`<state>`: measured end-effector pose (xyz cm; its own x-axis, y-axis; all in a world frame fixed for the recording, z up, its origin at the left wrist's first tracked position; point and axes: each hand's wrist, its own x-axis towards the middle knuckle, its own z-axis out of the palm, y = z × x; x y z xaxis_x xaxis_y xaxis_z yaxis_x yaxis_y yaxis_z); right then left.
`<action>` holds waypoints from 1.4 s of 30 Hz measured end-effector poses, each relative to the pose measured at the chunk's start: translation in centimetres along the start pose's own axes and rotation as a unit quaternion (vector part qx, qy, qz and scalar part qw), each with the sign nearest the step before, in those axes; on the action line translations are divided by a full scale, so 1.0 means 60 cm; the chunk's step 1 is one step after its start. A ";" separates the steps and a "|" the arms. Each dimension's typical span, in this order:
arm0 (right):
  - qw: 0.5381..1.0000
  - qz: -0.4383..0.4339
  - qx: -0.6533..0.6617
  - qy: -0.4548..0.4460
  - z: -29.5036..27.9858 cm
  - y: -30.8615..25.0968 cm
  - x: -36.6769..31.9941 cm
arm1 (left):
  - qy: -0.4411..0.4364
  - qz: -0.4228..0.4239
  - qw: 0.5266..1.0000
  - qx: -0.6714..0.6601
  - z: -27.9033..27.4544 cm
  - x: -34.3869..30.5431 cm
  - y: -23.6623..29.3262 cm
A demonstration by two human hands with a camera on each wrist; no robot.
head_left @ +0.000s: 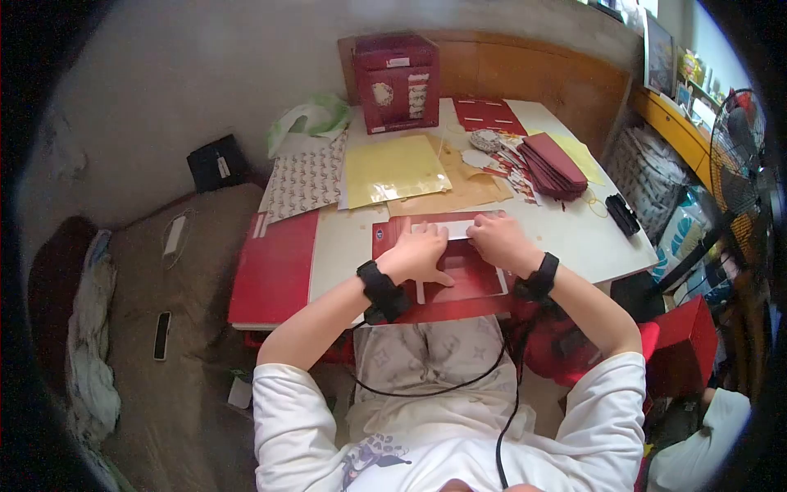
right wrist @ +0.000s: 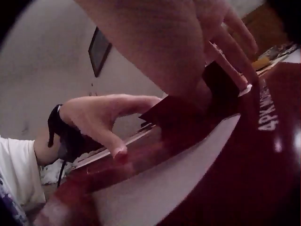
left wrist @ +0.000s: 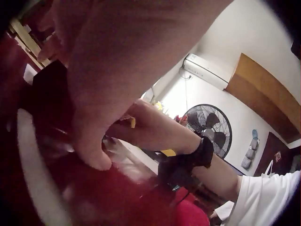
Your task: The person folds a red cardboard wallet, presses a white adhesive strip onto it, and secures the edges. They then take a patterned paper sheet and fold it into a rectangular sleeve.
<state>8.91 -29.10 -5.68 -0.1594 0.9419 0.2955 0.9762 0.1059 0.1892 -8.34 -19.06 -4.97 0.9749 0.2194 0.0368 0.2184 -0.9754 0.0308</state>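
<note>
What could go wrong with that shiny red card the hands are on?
The red card might bend crooked: the left hand presses it with spread fingers while the right hand grips its far edge, so a slip could crease it. The black cable looping over the lap could snag and tug a wrist. And the stack of maroon folders could get knocked into the loose paper pieces beside it.

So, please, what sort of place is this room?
Probably a room at home, used for handwork: a brown-covered bed or couch stands beside a white table with red card pieces on it, and a fan stands on the other side.
</note>
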 end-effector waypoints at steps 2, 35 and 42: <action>0.999 -0.031 -0.018 0.016 0.008 -0.003 0.009 | 0.001 -0.006 0.999 -0.031 0.008 0.010 0.003; 0.976 -0.084 0.074 -0.185 -0.026 -0.006 -0.054 | 0.011 0.047 0.996 -0.070 0.054 -0.027 0.037; 0.965 -0.085 0.121 -0.215 -0.030 0.003 -0.052 | 0.016 0.069 0.995 -0.073 0.061 -0.033 0.026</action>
<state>9.32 -32.62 -4.87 -0.2958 0.9441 -0.1455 0.9552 0.2933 -0.0389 -9.77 -21.09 -8.64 0.9928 0.0867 0.0832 0.0718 -0.9832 0.1679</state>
